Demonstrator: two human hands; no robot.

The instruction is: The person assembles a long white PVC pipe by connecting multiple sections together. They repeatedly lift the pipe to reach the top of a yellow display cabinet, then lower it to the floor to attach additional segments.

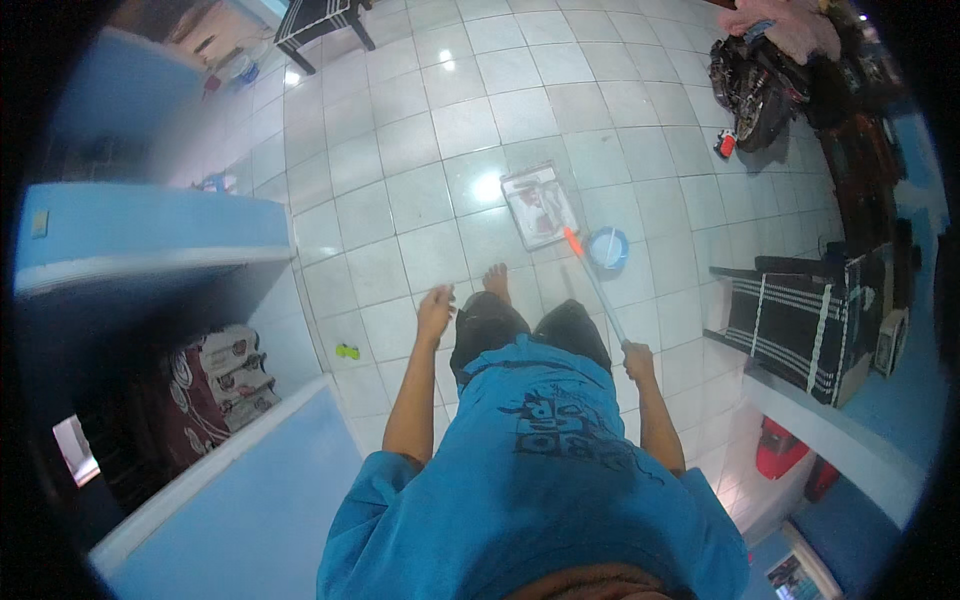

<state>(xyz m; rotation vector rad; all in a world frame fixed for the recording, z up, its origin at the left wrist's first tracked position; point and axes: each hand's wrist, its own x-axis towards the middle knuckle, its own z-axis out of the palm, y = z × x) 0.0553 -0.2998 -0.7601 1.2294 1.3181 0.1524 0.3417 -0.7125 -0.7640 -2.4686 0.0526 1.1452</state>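
Observation:
My right hand (637, 361) is wrapped round the grey pole (603, 295) of a long-handled tool. An orange section (572, 242) forms the pole's lower end, which reaches a flat rectangular piece (540, 205) on the tiled floor, pale with reddish marks. Whether that piece is a tray or the tool's own head, I cannot tell. Just right of the orange section stands a round blue bucket (608, 248) with something whitish in it. My left hand (435, 308) hangs in front of my left thigh, its fingers apart and holding nothing.
A small bright green object (347, 351) lies on the floor at left, near a blue half-wall (160, 222). Right of me stands a black-and-white striped seat (790, 315). A motorcycle (755, 85) and a small red-and-white item (725, 143) are far right; a dark table (318, 25) is far left.

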